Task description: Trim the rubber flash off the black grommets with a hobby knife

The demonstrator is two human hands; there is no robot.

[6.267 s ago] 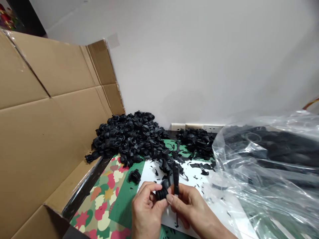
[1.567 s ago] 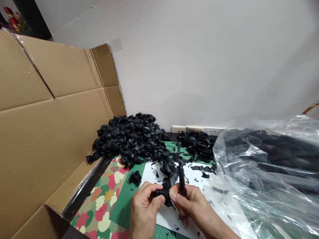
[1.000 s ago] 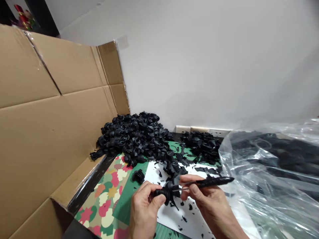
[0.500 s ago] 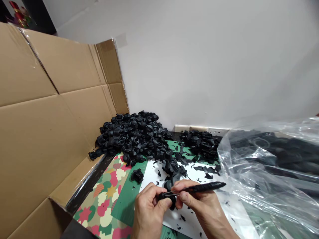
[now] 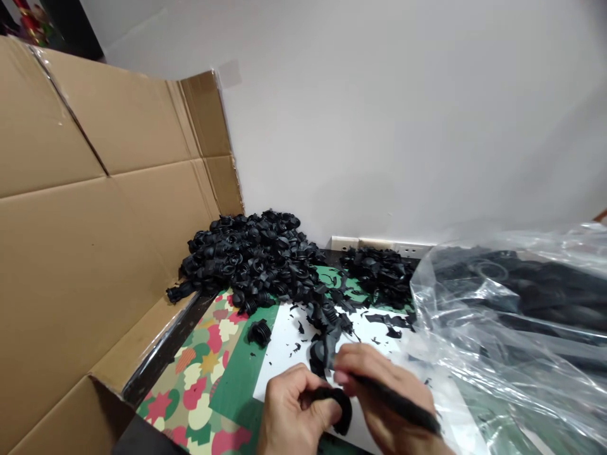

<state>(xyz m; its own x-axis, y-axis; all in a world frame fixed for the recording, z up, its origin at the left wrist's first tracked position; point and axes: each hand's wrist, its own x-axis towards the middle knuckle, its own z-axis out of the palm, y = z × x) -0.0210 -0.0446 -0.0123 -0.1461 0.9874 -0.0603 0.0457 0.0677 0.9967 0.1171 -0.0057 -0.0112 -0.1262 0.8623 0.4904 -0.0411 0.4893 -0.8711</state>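
Observation:
My left hand [image 5: 296, 407] pinches a curved black rubber piece [image 5: 345, 411] between thumb and fingers, above a white sheet [image 5: 284, 341]. Just to the right, my right hand [image 5: 379, 392] is closed round a slim black-handled tool [image 5: 403, 404], its handle slanting down to the right. The tool's tip is hidden and the hand is blurred. Beyond my fingers lies another black rubber piece [image 5: 322, 351]. A single ribbed rubber piece [image 5: 259, 333] rests to the left, on the green strip beside the sheet.
A large heap of ribbed black rubber pieces [image 5: 251, 259] spreads at the back left. Black scraps [image 5: 379, 272] are piled behind the sheet. A clear plastic bag [image 5: 502, 316] with black contents is on the right. Tall cardboard [image 5: 118, 234] stands left; sockets [image 5: 408, 250] line the wall.
My right hand has turned, so the tool's handle now points down to the right and its metal tip no longer shows. The rubber piece in my left hand has shifted slightly downward.

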